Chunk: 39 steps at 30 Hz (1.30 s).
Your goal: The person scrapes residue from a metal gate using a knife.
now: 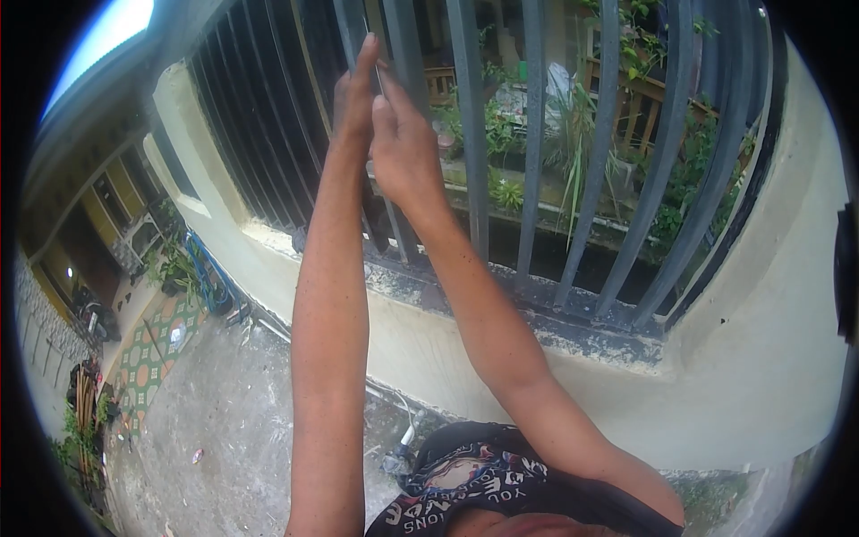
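Note:
Both my hands are raised close together against the grey metal bars [468,116] of a window grille. My left hand [358,94] is closed at one bar, its thumb pointing upward and its other fingers mostly hidden. Just to the right, my right hand [405,148] has its fingers curled and its thumb up. A thin, light strip [378,82] shows between the hands, too small to name. Whether it is held by one hand or both is hidden.
A pale wall [769,295] with a rough, worn sill [573,333] frames the grille. Plants [573,152] grow behind the bars. Below lies a concrete floor [224,447], with a white pipe [409,431] at the wall's foot and blue hoses [208,268] farther left.

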### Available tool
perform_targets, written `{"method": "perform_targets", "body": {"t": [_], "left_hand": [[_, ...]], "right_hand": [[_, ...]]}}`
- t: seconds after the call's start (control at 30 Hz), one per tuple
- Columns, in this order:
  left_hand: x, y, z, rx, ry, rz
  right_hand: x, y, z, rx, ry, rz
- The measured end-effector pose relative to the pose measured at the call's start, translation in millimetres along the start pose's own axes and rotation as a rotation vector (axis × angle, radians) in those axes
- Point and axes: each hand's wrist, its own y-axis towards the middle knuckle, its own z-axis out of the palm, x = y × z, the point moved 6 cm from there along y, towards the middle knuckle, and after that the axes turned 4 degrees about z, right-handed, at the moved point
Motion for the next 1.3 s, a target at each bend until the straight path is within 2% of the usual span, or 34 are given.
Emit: {"method": "perform_targets", "body": {"t": [0.03,0.1,0.13,0.2,0.33,0.4,0.43,0.5,0.53,0.6,0.73,0.83,0.93,1.0,1.13,1.2,1.23,1.27,1.3], "left_hand": [[-0.9,-0.8,0.9,-0.008,0.004,0.001],[-2.5,-3.1,2.6,0.016,0.004,-0.016],[-2.9,-3.7,2.3,0.037,0.006,-0.028],[14.1,10.3,-6.7,0.017,0.005,-0.006],[3.3,-1.4,-0.1,-0.018,-0.008,0.013],[-0.2,-3.1,-0.5,-0.013,0.022,0.003],[2.0,-0.5,-1.7,0.003,-0.010,0.006],[7.1,4.8,-2.1,0.019,-0.044,0.013],[5.2,2.1,-0.3,0.012,-0.054,0.011],[1.0,-3.2,2.5,0.007,-0.062,0.002],[2.0,-0.2,-0.4,-0.009,-0.027,-0.001],[3.2,1.4,0.7,-0.011,-0.026,0.001],[6.4,1.9,-1.8,0.005,-0.001,-0.015],[10.4,6.6,-4.6,-0.025,-0.039,0.034],[0.1,-2.8,0.8,-0.010,0.033,-0.019],[17.2,12.1,-2.3,0.065,-0.221,-0.043],[13.9,8.8,1.6,0.087,-0.358,-0.067],[10.7,5.4,4.2,0.095,-0.355,-0.067],[7.7,1.3,4.0,0.057,-0.221,-0.033]], "right_hand": [[6.2,0.6,-2.6,-0.002,-0.001,0.002],[9.2,0.7,-2.9,0.066,-0.077,0.176],[8.5,-2.3,-3.9,0.065,-0.074,0.178],[5.3,-5.5,-0.1,0.171,0.118,0.226],[11.1,-12.5,-8.5,0.142,0.077,0.224],[0.0,-13.2,-2.2,0.197,0.179,0.338],[-2.6,-14.1,-2.6,0.195,0.180,0.338],[3.3,-11.4,-8.3,0.130,0.067,0.135],[6.9,-10.2,-9.4,0.130,0.066,0.137],[6.1,-9.4,-7.7,0.175,0.017,0.273],[5.7,-8.4,-5.4,0.172,0.127,0.222],[8.5,-8.5,-9.7,0.157,0.078,0.218],[9.2,-7.3,-9.2,0.115,-0.008,0.125],[1.5,-7.9,-5.4,0.218,0.171,0.259],[9.0,-10.3,-9.4,0.154,0.066,0.264],[10.2,-9.1,-7.3,0.137,0.115,0.094],[7.0,-13.7,-3.1,0.216,0.244,0.237],[8.5,-11.3,-5.0,0.207,0.247,0.236],[8.5,-11.1,-8.9,0.186,0.201,0.240]]}}
